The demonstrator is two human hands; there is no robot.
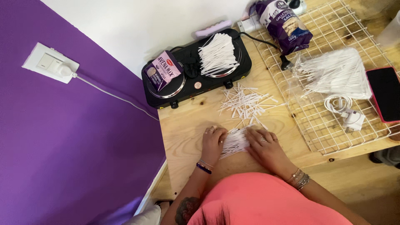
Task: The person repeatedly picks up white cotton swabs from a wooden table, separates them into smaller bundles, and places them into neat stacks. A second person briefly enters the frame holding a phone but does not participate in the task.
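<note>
- Leftmost, a wall socket (50, 63) sat in the upper left of the frame on the purple wall, its white cord running down toward the wooden table (187, 125), likely to feed the appliances there.
- Next, a black two-burner hotplate (196, 68) stood at the top centre; a purple packet (163, 71) lay on its left burner and a heap of white sticks (216, 54) on its right, seemingly used as a shelf.
- Just below centre, the left hand (212, 141) and right hand (264, 146) pressed in from either side on a bundle of white sticks (234, 141), fingers curled against its ends, probably to square it up.
- That bundle looked thin, straight, paper-white and fanned slightly toward the lower left.
- Above it, loose sticks (246, 102) lay scattered across the table.
- Rightward, a wire rack (333, 129) carried a clear bag of sticks (337, 73), a white charger (352, 118) and a phone (385, 93).
</note>
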